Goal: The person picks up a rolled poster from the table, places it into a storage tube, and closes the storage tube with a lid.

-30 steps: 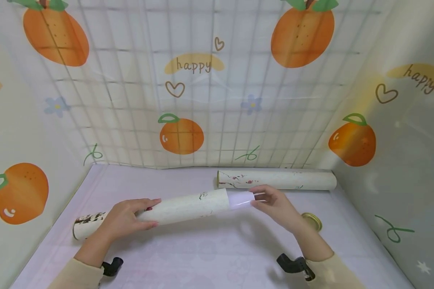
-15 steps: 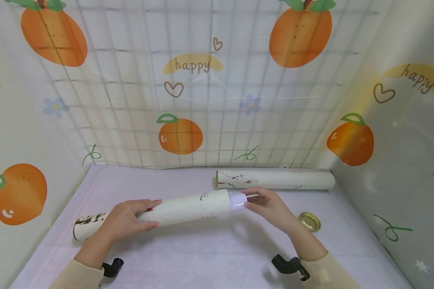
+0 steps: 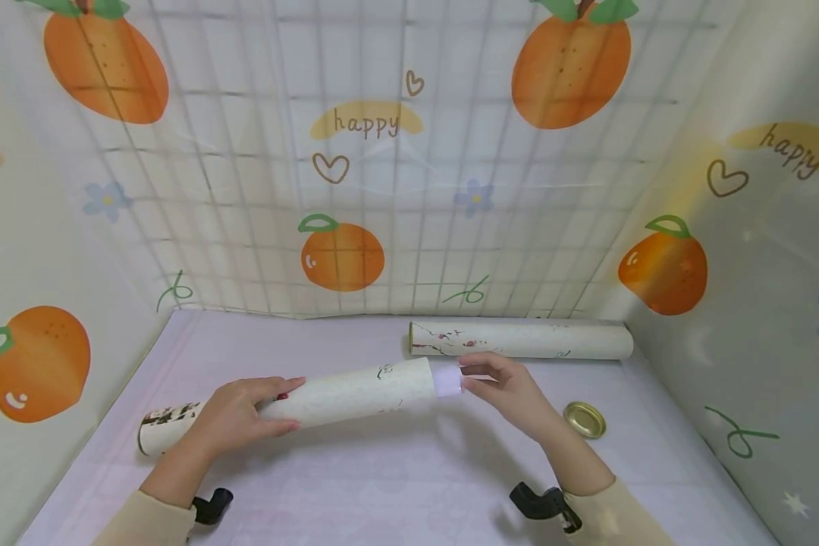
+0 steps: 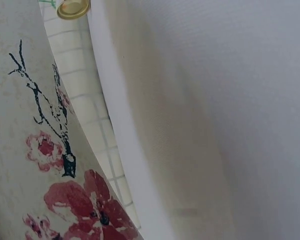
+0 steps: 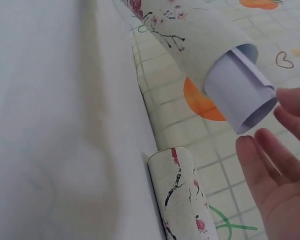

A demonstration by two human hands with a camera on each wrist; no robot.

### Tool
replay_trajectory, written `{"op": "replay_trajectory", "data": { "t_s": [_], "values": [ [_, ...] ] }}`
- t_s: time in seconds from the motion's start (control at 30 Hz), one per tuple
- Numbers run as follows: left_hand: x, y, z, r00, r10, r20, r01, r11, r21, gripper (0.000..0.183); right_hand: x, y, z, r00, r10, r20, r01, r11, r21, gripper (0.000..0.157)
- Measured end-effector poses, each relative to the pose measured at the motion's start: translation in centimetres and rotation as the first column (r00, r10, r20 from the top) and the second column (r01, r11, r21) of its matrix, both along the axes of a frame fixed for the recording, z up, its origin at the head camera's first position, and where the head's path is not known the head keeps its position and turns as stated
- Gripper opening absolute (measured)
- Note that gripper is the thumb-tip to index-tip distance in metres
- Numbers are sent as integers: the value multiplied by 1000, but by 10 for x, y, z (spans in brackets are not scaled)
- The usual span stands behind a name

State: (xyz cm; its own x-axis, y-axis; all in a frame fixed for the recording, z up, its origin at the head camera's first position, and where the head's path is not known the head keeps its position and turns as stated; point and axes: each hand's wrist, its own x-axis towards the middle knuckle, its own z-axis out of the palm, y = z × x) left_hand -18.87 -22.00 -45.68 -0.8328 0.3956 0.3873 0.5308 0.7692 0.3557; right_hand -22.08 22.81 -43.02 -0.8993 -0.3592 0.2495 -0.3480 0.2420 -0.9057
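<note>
My left hand (image 3: 239, 409) grips a long cream cardboard tube (image 3: 362, 390) printed with blossom branches, around its left half. The tube lies slanted, its right end raised over the table. A short length of rolled white paper (image 3: 447, 380) sticks out of that right end. At the paper's outer rim, the fingers and thumb of my right hand (image 3: 512, 390) hold it from opposite sides. In the right wrist view the roll (image 5: 240, 92) shows as a hollow cylinder with an overlapping edge, narrower than the tube mouth. Only the printed tube (image 4: 45, 125) side shows in the left wrist view.
A second printed tube (image 3: 525, 340) lies along the back of the table at right. A round gold lid (image 3: 585, 419) rests on the table beside my right forearm. Fabric with oranges hangs behind a grid wall (image 3: 437, 227) at the back and sides.
My right hand has moved left toward the tube mouth, and less of the rolled paper sticks out. The left hand and the tube have stayed in place.
</note>
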Motion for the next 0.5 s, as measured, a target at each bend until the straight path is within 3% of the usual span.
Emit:
{"op": "replay_trajectory", "data": {
  "t_s": [0.5],
  "values": [
    [1, 2, 0, 1000, -9, 19, 9, 1000, 3, 65, 0, -12, -4, 1000, 24, 1, -24, 1000, -9, 31]
  ]
}}
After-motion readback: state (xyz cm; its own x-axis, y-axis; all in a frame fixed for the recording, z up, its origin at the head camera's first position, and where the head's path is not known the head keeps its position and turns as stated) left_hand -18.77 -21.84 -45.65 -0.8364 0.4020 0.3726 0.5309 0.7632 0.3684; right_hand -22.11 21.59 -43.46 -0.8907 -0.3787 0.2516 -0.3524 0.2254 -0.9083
